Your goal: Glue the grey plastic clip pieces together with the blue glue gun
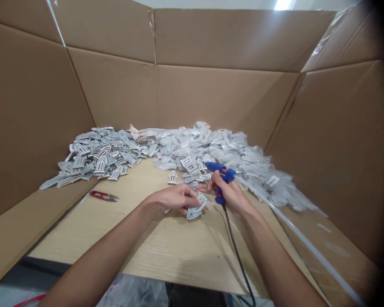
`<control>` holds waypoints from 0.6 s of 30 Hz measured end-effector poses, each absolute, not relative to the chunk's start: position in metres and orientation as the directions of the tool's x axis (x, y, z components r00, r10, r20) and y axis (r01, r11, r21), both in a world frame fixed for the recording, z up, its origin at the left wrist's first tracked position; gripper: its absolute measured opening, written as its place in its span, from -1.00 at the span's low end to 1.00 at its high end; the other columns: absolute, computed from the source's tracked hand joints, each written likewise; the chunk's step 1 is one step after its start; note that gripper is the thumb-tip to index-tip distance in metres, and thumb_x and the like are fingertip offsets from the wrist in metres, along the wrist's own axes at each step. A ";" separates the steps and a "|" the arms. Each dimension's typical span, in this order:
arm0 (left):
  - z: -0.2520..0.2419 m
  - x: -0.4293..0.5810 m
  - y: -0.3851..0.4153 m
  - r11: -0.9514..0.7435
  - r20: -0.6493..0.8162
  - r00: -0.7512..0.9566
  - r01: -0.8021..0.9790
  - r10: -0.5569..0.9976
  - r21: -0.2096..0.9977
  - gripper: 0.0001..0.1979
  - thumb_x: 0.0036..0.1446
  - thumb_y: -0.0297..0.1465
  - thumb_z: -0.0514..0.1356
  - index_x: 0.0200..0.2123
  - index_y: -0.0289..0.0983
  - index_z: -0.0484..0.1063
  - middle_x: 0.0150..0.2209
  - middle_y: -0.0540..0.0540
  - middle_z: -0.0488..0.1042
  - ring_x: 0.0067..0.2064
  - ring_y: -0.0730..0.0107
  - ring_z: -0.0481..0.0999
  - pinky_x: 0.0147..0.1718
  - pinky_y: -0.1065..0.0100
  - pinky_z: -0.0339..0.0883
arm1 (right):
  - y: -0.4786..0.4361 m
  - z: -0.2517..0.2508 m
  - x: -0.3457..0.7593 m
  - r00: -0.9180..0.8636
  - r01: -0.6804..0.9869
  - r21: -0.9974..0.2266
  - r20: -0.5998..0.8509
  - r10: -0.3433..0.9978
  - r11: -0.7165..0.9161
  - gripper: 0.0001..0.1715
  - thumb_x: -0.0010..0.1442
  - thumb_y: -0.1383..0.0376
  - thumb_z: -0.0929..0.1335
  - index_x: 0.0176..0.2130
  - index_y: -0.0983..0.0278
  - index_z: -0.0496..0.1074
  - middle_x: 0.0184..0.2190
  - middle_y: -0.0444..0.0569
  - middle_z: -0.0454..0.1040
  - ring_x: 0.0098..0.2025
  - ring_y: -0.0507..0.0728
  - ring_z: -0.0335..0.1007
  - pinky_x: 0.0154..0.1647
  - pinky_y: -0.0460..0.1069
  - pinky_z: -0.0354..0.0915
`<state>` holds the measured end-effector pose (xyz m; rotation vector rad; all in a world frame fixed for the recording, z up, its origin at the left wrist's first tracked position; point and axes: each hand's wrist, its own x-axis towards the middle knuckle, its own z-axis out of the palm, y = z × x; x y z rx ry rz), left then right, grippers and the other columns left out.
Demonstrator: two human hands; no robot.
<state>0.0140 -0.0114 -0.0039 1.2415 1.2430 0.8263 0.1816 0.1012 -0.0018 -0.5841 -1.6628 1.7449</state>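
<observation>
My left hand [176, 199] is closed on a small grey arch-shaped patch [196, 209], holding it just above the wooden table [153, 243]. My right hand [232, 194] grips a blue glue gun [220, 174], its nozzle pointing left toward the patch. The gun's black cord [237, 256] runs down toward the table's near edge. Both hands meet at the middle of the table.
A heap of bare grey patches [99, 155] lies at the back left, a heap of bagged ones [230, 155] at the back right. Red snips [103, 195] rest on the left. Cardboard walls [217, 94] enclose the table. Long clear glue sticks [307, 243] lie along the right.
</observation>
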 end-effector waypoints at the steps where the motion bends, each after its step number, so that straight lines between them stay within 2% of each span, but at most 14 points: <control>1: -0.004 0.014 -0.012 0.200 -0.232 0.198 0.170 0.952 0.965 -0.63 0.11 -0.12 0.34 -0.35 -0.37 0.62 -0.52 -0.06 0.42 -0.50 0.52 0.24 -0.50 0.41 0.07 | 0.099 0.000 0.182 -0.718 -0.183 -0.982 0.101 0.689 -0.046 -0.36 0.01 -0.26 0.50 -0.49 0.22 0.38 -0.48 -0.04 0.51 -0.28 0.21 0.61 -0.26 0.04 0.51; 4: -0.006 0.012 -0.012 0.203 -0.235 0.195 0.171 0.952 0.964 -0.65 0.11 -0.13 0.34 -0.39 -0.35 0.58 -0.52 -0.04 0.40 -0.51 0.54 0.23 -0.50 0.42 0.07 | 0.096 0.006 0.186 -0.757 -0.253 -0.949 0.072 0.650 -0.189 -0.38 -0.02 -0.22 0.54 -0.40 0.21 0.37 -0.46 -0.12 0.49 -0.38 0.12 0.57 -0.33 -0.02 0.48; 8: -0.013 0.007 -0.005 0.184 -0.207 0.174 0.141 0.963 0.973 -0.61 0.12 -0.12 0.32 -0.51 -0.33 0.46 -0.61 0.03 0.29 -0.59 0.59 0.11 -0.56 0.42 -0.05 | 0.100 0.011 0.193 -0.784 -0.244 -0.936 0.036 0.620 -0.253 -0.36 0.00 -0.21 0.53 -0.36 0.21 0.31 -0.50 -0.20 0.42 -0.61 -0.04 0.32 -0.64 -0.13 0.20; 11: -0.018 0.000 0.002 0.201 -0.197 -0.054 0.091 0.979 0.975 -0.64 0.14 -0.17 0.29 -0.54 -0.33 0.42 -0.64 0.01 0.31 -0.61 0.57 0.19 -0.59 0.44 -0.03 | 0.105 0.012 0.195 -0.749 -0.261 -0.938 0.049 0.661 -0.226 -0.38 0.03 -0.20 0.52 -0.37 0.22 0.30 -0.51 -0.21 0.39 -0.65 -0.06 0.22 -0.69 -0.14 0.06; 14: -0.018 -0.011 0.004 0.262 -0.198 -0.355 0.141 0.914 0.955 -0.72 0.12 -0.32 0.23 -0.57 -0.34 0.43 -0.64 -0.07 0.40 -0.60 0.49 0.35 -0.58 0.45 0.09 | 0.108 0.011 0.193 -0.675 -0.257 -0.947 0.032 0.737 -0.194 -0.37 -0.02 -0.18 0.55 -0.39 0.23 0.31 -0.52 -0.19 0.40 -0.62 -0.05 0.24 -0.69 -0.14 0.06; 16: -0.014 -0.021 0.001 0.341 -0.235 -0.420 0.197 0.876 0.919 -0.75 0.07 -0.38 0.24 -0.61 -0.34 0.41 -0.66 -0.07 0.40 -0.60 0.45 0.39 -0.59 0.45 0.14 | 0.109 0.009 0.192 -0.636 -0.241 -0.952 0.008 0.772 -0.188 -0.36 -0.06 -0.17 0.57 -0.41 0.23 0.32 -0.51 -0.17 0.41 -0.60 -0.04 0.27 -0.68 -0.13 0.08; 18: -0.009 -0.033 -0.005 0.415 -0.323 -0.377 0.193 0.868 0.889 -0.76 0.01 -0.40 0.28 -0.63 -0.33 0.40 -0.68 -0.05 0.38 -0.60 0.42 0.41 -0.59 0.43 0.17 | 0.110 0.008 0.191 -0.622 -0.225 -0.956 -0.009 0.783 -0.190 -0.36 -0.07 -0.17 0.57 -0.43 0.23 0.32 -0.51 -0.16 0.42 -0.60 -0.04 0.28 -0.68 -0.14 0.09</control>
